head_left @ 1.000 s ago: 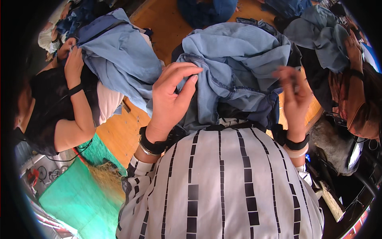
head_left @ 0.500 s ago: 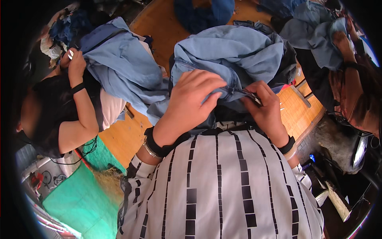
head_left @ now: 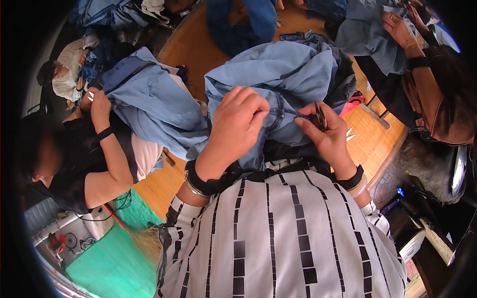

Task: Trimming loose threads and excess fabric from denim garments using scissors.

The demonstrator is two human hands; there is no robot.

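Note:
A light blue denim garment (head_left: 278,64) lies bunched in front of me, its stitched seam stretched between my hands. My left hand (head_left: 236,121) is closed, thumb against bent forefinger, pinching the cloth beside the seam. With thumb and forefinger my right hand (head_left: 328,136) grips the other end of the seam. The same hand keeps a pair of thread snips (head_left: 321,117) in its palm; their dark handle shows above the fingers, and bright blade tips stick out on the hand's far right side. Part of the handle is hidden by the fingers.
A co-worker on the left holds small scissors (head_left: 91,96) and another pale denim garment (head_left: 154,99). On the right, a person's hand (head_left: 400,32) handles more denim. Darker jeans (head_left: 241,30) lie on the wooden table (head_left: 191,59). Green sheeting (head_left: 112,263) covers the lower left.
My right hand has turned, bringing the snips' handle more upright, and the seam now shows straighter between my hands. The view has shifted slightly, and the right-hand person's hand has moved up.

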